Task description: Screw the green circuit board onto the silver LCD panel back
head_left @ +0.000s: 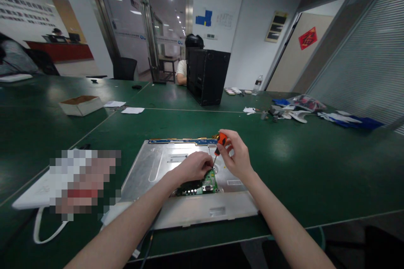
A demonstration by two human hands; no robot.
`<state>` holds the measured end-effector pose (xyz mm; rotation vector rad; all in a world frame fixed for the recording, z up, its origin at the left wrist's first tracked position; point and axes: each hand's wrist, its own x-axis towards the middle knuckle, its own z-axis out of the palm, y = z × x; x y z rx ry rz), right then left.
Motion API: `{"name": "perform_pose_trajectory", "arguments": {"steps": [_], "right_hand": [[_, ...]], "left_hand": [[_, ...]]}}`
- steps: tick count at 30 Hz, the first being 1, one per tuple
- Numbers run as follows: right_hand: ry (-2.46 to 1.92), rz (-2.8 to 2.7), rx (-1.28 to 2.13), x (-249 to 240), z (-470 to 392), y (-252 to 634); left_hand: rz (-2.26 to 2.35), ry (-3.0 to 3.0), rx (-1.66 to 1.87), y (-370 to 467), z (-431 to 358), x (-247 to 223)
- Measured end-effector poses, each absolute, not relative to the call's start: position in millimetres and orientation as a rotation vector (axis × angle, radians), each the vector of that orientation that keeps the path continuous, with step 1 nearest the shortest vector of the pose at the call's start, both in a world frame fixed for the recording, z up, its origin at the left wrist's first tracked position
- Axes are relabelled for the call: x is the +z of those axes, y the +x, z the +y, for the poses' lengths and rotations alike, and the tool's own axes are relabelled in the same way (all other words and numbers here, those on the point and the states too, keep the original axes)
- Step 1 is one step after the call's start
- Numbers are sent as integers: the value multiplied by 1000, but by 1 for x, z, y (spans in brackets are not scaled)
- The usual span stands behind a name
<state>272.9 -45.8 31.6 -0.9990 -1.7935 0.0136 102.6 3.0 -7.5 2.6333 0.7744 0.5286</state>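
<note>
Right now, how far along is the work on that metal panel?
Looks done: the metal panel lies flat with the green board on it. In hand: the right hand holds the orange screwdriver, tip down at the board's upper edge, left hand beside it. Remaining: probably work at that spot; any screws are too small to make out.

Table (293, 176): metal panel (140, 170), near edge; circuit board (213, 183), on the panel. Box (82, 109): beyond the panel, to its left; paper sheet (133, 110), right of the box. Computer case (214, 77): behind the panel; person (182, 71), behind the case. Bottle (258, 85): right of the case. Plastic bag (307, 103): farther right.
</note>
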Motion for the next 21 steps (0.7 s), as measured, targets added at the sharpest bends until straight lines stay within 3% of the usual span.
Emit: {"name": "perform_pose_trajectory", "arguments": {"steps": [21], "right_hand": [[-994, -1767, -102, 32, -43, 274]], "left_hand": [[777, 2609, 507, 102, 2, -4]]}}
